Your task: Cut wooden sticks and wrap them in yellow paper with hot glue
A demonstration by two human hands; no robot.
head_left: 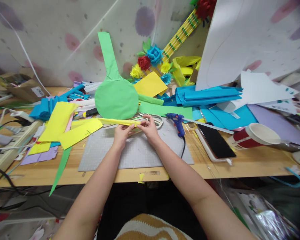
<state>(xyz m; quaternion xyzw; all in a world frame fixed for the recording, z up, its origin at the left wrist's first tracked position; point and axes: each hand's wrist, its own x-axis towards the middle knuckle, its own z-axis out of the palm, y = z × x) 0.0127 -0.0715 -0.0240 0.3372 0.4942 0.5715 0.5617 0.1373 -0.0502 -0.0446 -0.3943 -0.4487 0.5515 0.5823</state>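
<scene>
Over the grey cutting mat (100, 156) I hold a narrow yellow paper strip (110, 122) roughly level, its free end reaching out to the left. My left hand (123, 134) pinches it from below near its right part. At the strip's right end, the fingers of my right hand (149, 128) close on it, close beside the left fingertips. Behind both hands leans a green paper shape (117, 98) with a round body and a long neck. Scissors with pale handles (158, 120) lie just behind my right hand, partly hidden.
Right of the mat are a blue glue gun (176, 123), a phone (215, 140) and a paper cup (255, 135). Yellow paper sheets (56, 121) and a power strip (20, 140) lie left. Blue crepe paper (210, 95) and a flower-decorated yellow guitar shape (181, 35) stand behind.
</scene>
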